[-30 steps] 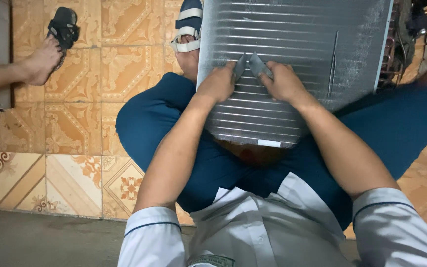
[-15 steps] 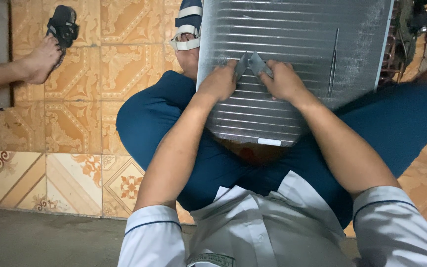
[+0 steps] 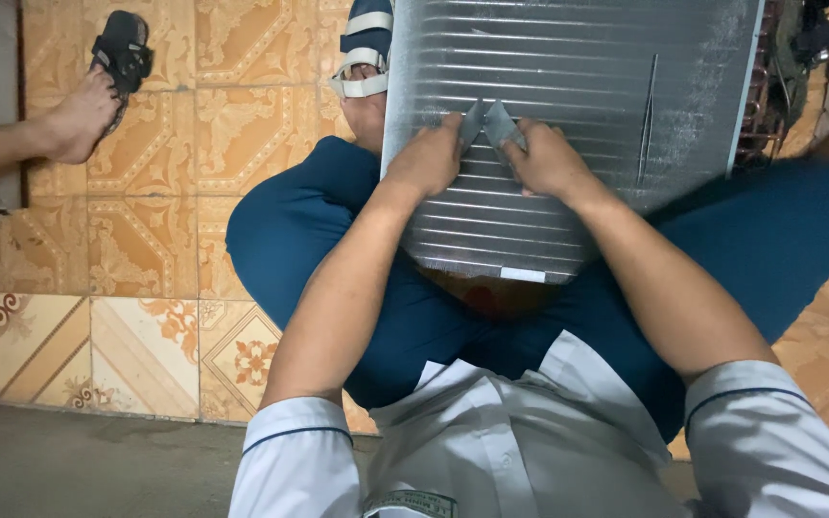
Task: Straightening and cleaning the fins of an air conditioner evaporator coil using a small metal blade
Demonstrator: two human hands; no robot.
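The coil (image 3: 568,115), a finned metal panel, rests across the person's lap. Left hand (image 3: 429,158) and right hand (image 3: 549,158) each pinch a small grey tool (image 3: 491,123) against its face. Fins look thin and easily bent; the side frame seems the safer hold.
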